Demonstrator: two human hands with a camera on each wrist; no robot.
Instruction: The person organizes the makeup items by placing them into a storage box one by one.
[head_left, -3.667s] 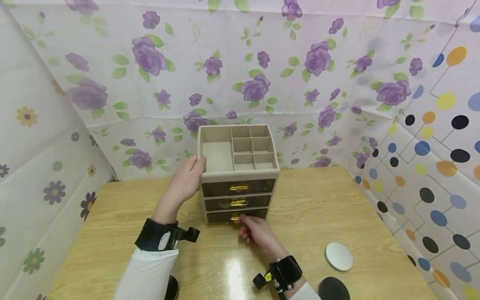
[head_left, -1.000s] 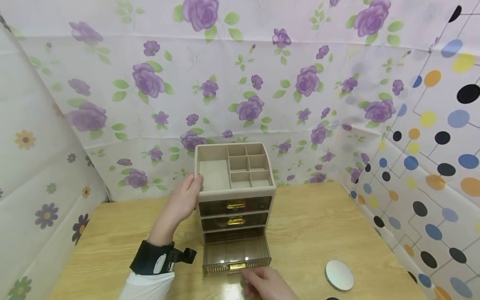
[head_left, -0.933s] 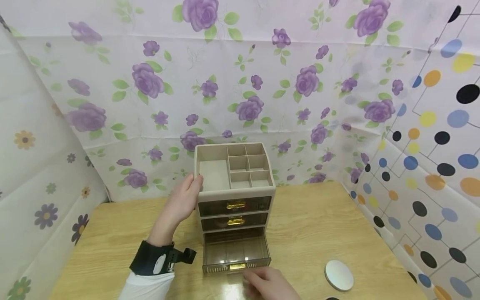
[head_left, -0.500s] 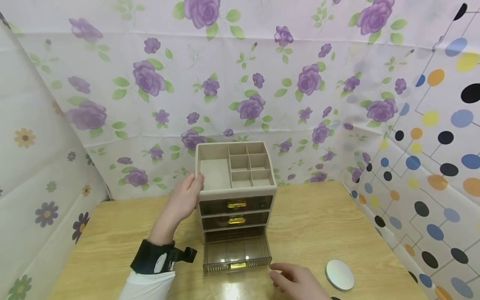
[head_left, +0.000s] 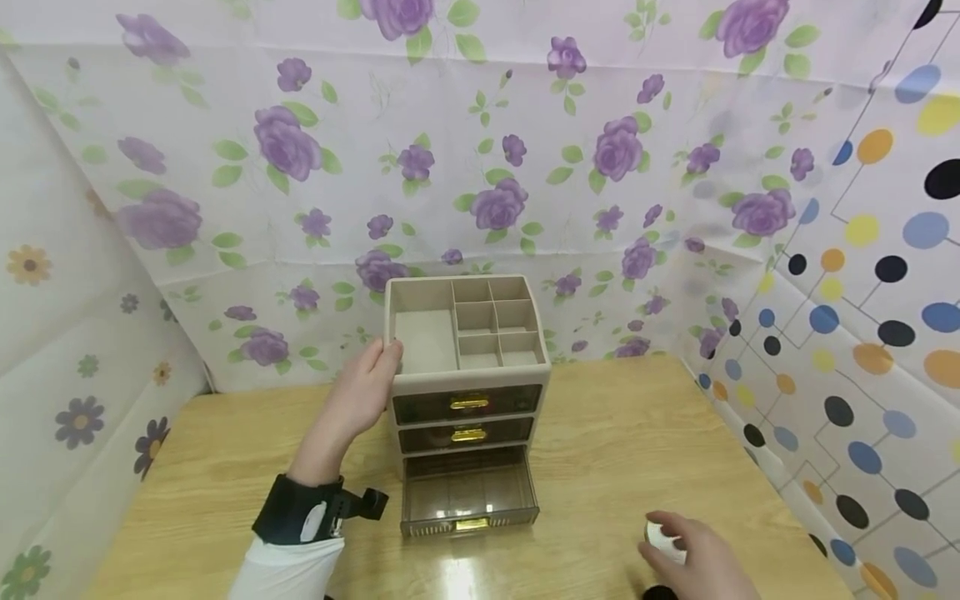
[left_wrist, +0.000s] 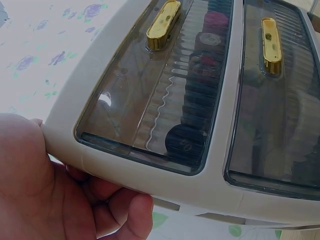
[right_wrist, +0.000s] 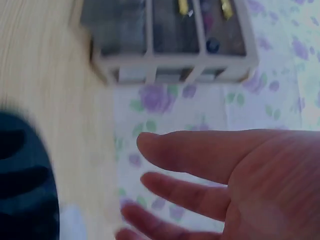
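A beige desktop drawer organizer (head_left: 471, 382) stands on the wooden table, with its bottom drawer (head_left: 513, 518) pulled out. My left hand (head_left: 362, 387) grips the organizer's left side, thumb over the top rim and fingers against the side wall. In the left wrist view, dark round items (left_wrist: 186, 141) show through a smoked drawer front with a gold handle (left_wrist: 164, 25). My right hand (head_left: 701, 560) hovers at a round silver disc (head_left: 663, 542) on the right, partly covering it. Its fingers are spread with nothing between them in the right wrist view.
A dark round object (head_left: 660, 593) sits at the bottom edge, beside the right hand; a large dark round shape (right_wrist: 25, 175) shows in the right wrist view. Floral cloth (head_left: 480, 125) hangs behind the table (head_left: 600, 450), with a dotted cloth (head_left: 862, 375) at right.
The bottom drawer has come out from its closed position. My right hand has left its front and moved right to the silver disc. The left hand keeps its grip on the organizer.
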